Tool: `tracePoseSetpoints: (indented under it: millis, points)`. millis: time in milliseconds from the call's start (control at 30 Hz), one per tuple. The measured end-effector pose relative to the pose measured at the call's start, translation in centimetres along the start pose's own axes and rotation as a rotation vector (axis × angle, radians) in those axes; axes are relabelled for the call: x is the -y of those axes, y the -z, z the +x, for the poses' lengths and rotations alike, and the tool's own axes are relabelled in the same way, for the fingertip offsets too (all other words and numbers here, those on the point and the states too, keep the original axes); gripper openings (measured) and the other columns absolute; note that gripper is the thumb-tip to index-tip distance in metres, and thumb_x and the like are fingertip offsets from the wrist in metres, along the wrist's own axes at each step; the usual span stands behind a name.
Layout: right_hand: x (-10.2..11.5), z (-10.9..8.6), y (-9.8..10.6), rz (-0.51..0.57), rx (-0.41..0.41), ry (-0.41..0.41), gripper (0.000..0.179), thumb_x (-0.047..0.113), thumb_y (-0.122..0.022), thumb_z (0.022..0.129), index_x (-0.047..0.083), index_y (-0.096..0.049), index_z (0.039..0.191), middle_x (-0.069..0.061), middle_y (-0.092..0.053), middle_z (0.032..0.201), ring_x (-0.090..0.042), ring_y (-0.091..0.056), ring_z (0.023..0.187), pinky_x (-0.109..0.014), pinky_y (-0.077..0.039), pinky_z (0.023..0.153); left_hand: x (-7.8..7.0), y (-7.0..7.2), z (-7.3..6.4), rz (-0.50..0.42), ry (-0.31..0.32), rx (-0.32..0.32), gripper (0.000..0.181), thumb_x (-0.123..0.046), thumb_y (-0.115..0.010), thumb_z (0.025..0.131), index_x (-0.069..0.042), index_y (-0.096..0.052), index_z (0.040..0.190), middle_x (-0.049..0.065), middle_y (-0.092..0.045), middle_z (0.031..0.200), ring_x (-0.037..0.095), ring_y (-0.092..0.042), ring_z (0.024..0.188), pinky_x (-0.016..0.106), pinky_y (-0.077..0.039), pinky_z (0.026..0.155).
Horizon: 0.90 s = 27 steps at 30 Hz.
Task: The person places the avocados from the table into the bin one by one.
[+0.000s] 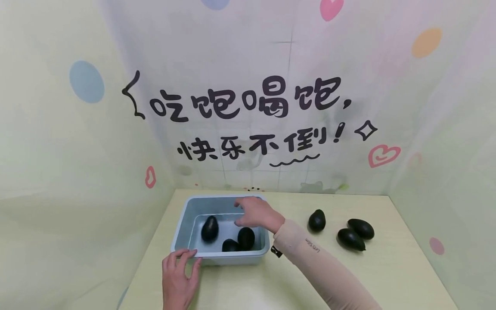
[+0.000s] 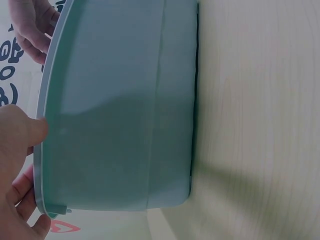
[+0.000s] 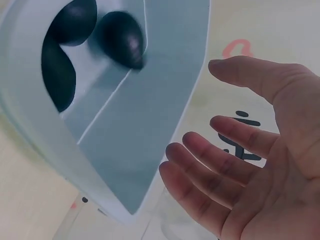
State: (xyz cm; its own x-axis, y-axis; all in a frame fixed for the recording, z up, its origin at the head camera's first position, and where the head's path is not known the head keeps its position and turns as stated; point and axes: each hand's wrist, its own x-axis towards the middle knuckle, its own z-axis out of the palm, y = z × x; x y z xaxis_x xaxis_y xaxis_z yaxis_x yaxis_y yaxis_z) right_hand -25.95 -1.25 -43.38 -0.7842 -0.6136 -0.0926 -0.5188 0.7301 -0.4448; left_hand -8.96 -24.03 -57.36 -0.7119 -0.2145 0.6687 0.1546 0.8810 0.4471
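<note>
A light blue plastic bin (image 1: 228, 261) stands on the table with three dark avocados inside. One avocado (image 1: 209, 229) lies to the left; two more, the right avocado (image 1: 246, 239) and the front avocado (image 1: 230, 246), sit together near the front wall. My left hand (image 1: 179, 275) holds the bin's front rim near its left corner, thumb outside and fingers over the edge in the left wrist view. Over the right part of the bin hovers my right hand (image 1: 257, 212). Its fingers are spread and relaxed, and the palm (image 3: 280, 195) holds nothing.
Three more avocados lie on the table right of the bin: a single avocado (image 1: 317, 221) and a touching pair, the front one (image 1: 350, 239) and the back one (image 1: 361, 228). A printed cloth backdrop (image 1: 248, 51) rises behind the table (image 1: 302, 280) and along both sides.
</note>
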Motion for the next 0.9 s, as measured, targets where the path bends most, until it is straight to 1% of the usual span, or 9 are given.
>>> tracePoseSetpoints:
  millis: [200,333,467,700,800,900]
  points:
    - [-0.7,-0.2,0.4,-0.004,-0.004,-0.017,0.048,0.031,-0.079,0.092,0.012,-0.069,0.135,-0.008,-0.074,0.13,-0.023,-0.07,0.115,-0.043,-0.059,0.094,0.0,0.0,0.1,0.001,0.016,0.005,0.028,-0.007,-0.09,0.078,-0.006,-0.077,0.103,0.015,-0.065,0.109,0.038,-0.054,0.106,0.043,-0.037,0.09]
    - [-1.4,-0.7,1.1,0.03,-0.001,-0.026,0.047,0.031,-0.078,0.093,0.011,-0.068,0.135,-0.011,-0.074,0.131,-0.026,-0.071,0.118,-0.047,-0.059,0.095,0.1,-0.1,0.0,0.002,0.02,0.006,0.028,-0.007,-0.09,0.078,-0.007,-0.077,0.103,0.015,-0.065,0.109,0.037,-0.054,0.106,0.043,-0.038,0.089]
    - [-2.3,-1.4,1.8,0.068,-0.01,-0.047,0.048,0.033,-0.079,0.093,0.011,-0.068,0.134,-0.012,-0.074,0.13,-0.029,-0.071,0.116,-0.048,-0.059,0.095,0.1,-0.1,0.0,-0.004,0.015,0.004,0.028,-0.007,-0.09,0.078,-0.006,-0.076,0.102,0.015,-0.065,0.108,0.038,-0.054,0.105,0.043,-0.038,0.089]
    - [-4.6,-2.6,3.0,0.134,-0.065,-0.094,0.049,0.033,-0.08,0.092,0.01,-0.068,0.134,-0.015,-0.073,0.129,-0.029,-0.071,0.111,-0.048,-0.059,0.093,0.0,0.0,0.1,-0.001,0.014,0.005,0.028,-0.007,-0.09,0.078,-0.006,-0.076,0.102,0.015,-0.065,0.108,0.038,-0.055,0.104,0.044,-0.039,0.088]
    - [-5.9,-3.3,3.6,0.167,-0.09,-0.126,0.05,0.034,-0.079,0.093,0.009,-0.067,0.135,-0.016,-0.072,0.13,-0.029,-0.07,0.111,-0.048,-0.06,0.093,-0.1,0.0,0.2,-0.001,0.021,0.011,0.028,-0.007,-0.09,0.078,-0.007,-0.076,0.102,0.015,-0.065,0.108,0.037,-0.055,0.105,0.044,-0.039,0.088]
    - [-7.2,-4.0,4.4,0.178,-0.122,-0.151,0.051,0.035,-0.078,0.093,0.008,-0.067,0.135,-0.016,-0.072,0.129,-0.03,-0.071,0.111,-0.048,-0.059,0.093,-0.1,0.1,0.1,0.001,0.028,0.015,0.028,-0.007,-0.09,0.078,-0.007,-0.077,0.102,0.015,-0.065,0.109,0.037,-0.055,0.105,0.045,-0.04,0.088]
